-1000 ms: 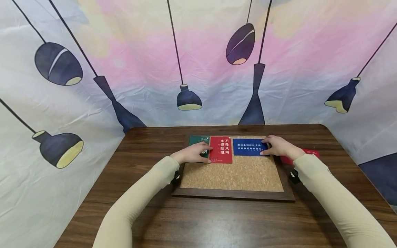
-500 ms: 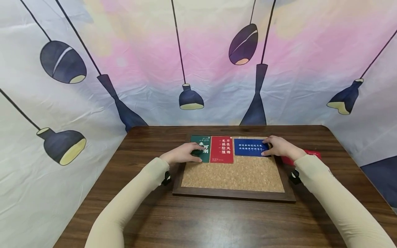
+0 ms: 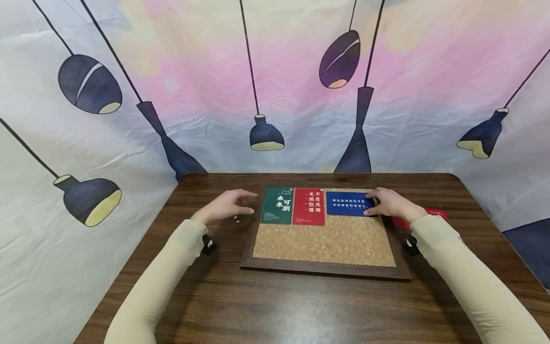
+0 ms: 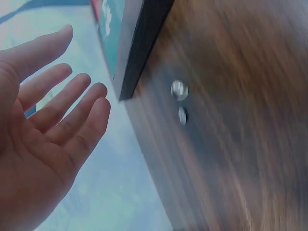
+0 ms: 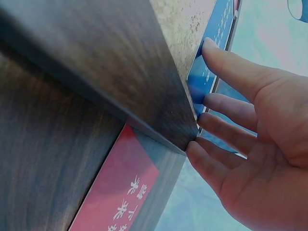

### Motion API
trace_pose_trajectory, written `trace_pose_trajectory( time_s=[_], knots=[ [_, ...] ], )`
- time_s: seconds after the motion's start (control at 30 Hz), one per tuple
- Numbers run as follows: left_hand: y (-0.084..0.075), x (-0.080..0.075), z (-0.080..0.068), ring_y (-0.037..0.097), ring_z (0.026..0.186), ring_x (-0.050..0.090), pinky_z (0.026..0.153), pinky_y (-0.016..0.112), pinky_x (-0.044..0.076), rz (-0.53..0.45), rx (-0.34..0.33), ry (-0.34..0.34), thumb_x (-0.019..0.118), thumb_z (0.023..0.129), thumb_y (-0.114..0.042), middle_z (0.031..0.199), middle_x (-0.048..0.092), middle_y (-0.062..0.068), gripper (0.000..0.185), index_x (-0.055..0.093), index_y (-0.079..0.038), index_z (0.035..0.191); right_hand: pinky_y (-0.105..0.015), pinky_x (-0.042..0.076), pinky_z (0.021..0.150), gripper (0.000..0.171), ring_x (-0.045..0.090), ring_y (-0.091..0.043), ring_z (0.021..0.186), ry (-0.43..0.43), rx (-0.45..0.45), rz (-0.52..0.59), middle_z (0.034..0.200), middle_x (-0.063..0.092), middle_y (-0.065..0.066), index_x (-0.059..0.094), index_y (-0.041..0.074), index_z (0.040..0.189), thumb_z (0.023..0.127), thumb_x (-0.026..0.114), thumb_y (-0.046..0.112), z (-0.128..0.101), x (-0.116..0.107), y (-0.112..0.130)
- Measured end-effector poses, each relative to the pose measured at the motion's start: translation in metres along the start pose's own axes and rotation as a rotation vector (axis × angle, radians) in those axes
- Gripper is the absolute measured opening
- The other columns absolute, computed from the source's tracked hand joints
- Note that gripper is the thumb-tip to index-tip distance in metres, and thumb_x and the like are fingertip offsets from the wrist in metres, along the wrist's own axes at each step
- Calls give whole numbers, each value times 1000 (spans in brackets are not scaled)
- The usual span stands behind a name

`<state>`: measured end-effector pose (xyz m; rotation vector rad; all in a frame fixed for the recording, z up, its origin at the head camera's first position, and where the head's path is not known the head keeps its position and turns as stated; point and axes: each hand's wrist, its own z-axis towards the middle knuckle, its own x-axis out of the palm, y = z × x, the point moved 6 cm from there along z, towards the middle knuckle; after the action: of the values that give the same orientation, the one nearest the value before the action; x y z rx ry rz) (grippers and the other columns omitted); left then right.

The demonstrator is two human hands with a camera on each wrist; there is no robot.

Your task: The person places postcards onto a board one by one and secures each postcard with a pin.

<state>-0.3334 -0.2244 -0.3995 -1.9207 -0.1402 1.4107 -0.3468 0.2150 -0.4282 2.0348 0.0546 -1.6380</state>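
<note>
My left hand (image 3: 225, 206) hovers left of the corkboard (image 3: 322, 246) with its fingers spread and nothing in them. Two small shiny pieces, possibly pushpins (image 4: 179, 90), lie on the table close to it. My right hand (image 3: 393, 204) is at the right end of a blue card (image 3: 347, 203); its thumb and fingertips rest on the card, fairly straight. A green card (image 3: 277, 205) and a red card (image 3: 308, 206) with white lettering lie side by side at the board's upper left. Each has a small pale dot, perhaps a pin head, at its upper right corner.
Another red card (image 5: 127, 178) lies on the table right of the board, partly hidden by the right wrist in the head view. The board has a raised dark wooden frame (image 3: 322, 269). A lamp-patterned cloth (image 3: 292, 86) hangs behind the brown table (image 3: 301, 306).
My left hand has moved left off the green and red cards, past the board's edge, uncovering the green card and the small shiny pieces. My right hand has stayed on the blue card.
</note>
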Motion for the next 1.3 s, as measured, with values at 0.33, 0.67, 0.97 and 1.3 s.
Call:
trace_pose_trajectory(
  time_s=[0.33,0.67,0.97,1.3],
  knots=[
    [17,-31,-20,28,116,60,96,49,49,-29,-33,-93,71,96,-29,137,60,14,47,59,-14,139,-64,40,102,62,46,-54,125,3,5,4,138,45,-40,57,-13,133,91,77,28,-1,1,-3],
    [37,-16,-28,26,105,64,87,44,53,6,-88,-55,72,95,-23,118,67,12,41,64,-1,129,-64,39,103,62,45,-54,126,9,14,12,139,44,-40,56,-13,134,91,76,27,0,6,-2],
    [54,-6,-39,21,91,63,82,41,52,-32,-155,-17,71,96,-18,102,68,7,33,66,0,123,-63,38,105,62,44,-54,127,12,19,20,141,43,-39,55,-13,135,92,75,27,2,4,-1],
    [54,6,-33,19,80,59,70,33,49,-36,-139,0,73,94,-14,97,68,6,30,69,-2,120,-65,36,106,62,41,-56,130,15,23,23,143,41,-40,55,-12,135,92,75,28,1,2,-3]
  ],
)
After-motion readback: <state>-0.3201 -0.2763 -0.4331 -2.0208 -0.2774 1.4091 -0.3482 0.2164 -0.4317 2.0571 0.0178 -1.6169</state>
